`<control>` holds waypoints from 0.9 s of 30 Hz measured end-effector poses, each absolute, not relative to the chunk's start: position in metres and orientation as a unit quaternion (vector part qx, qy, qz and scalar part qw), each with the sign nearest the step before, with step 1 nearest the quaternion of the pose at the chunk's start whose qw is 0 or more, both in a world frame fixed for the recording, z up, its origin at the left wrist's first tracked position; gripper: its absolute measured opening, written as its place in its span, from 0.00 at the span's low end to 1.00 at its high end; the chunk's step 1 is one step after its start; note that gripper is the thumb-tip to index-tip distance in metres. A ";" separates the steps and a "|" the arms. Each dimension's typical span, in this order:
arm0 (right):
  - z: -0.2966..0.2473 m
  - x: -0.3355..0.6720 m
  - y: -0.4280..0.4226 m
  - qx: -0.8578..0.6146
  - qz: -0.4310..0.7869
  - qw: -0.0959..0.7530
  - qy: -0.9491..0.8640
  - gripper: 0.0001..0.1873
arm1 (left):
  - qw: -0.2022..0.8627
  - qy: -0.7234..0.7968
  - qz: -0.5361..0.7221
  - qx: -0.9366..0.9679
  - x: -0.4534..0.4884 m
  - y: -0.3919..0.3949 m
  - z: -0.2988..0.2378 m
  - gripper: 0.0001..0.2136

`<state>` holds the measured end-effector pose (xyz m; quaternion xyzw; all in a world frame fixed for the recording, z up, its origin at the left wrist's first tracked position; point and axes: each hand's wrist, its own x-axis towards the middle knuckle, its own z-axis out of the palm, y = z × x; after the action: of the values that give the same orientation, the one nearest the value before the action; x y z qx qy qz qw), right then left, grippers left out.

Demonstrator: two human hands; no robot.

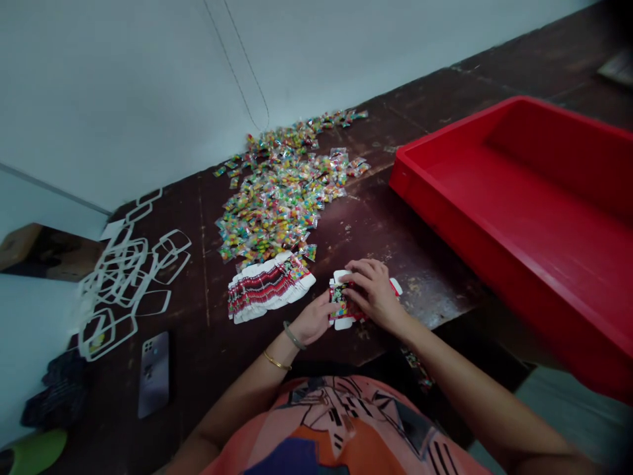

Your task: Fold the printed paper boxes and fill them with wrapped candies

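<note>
The left hand point(312, 320) grips a red-and-white printed cardboard carton point(337, 295) at the dark brown table point(198, 369); the right hand point(380, 295) bends over it, whether gripping I cannot tell. Light pressure should spare the white flaps point(343, 324).

The fanned cartons point(267, 288) show red, black and white bands. Clear packets point(277, 201) mix yellow, green, red and blue. The tray point(519, 198) is plain red, the tabletop point(366, 227) dark brown.

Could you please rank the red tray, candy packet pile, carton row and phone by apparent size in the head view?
1. Red tray, cut off at the frame's edge
2. Candy packet pile
3. Carton row
4. Phone
</note>
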<state>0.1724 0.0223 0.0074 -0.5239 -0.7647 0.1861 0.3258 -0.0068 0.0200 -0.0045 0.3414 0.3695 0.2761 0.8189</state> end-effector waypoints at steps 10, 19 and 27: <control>0.015 0.159 0.032 -0.476 0.134 0.399 -0.772 0.14 | 0.729 0.405 0.353 0.424 -0.015 0.028 0.020 0.23; 0.034 0.155 0.038 -0.394 0.348 0.278 -0.804 0.05 | 0.798 0.400 0.315 0.323 -0.021 0.020 0.021 0.33; 0.050 0.170 0.042 -0.284 0.543 0.239 -0.753 0.04 | 0.861 0.328 0.130 0.368 -0.030 0.011 0.024 0.19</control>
<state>0.1696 0.0416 0.0501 -0.2837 -0.7534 0.5429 0.2389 -0.0303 0.0105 0.0236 0.3679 0.3276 0.1299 0.8605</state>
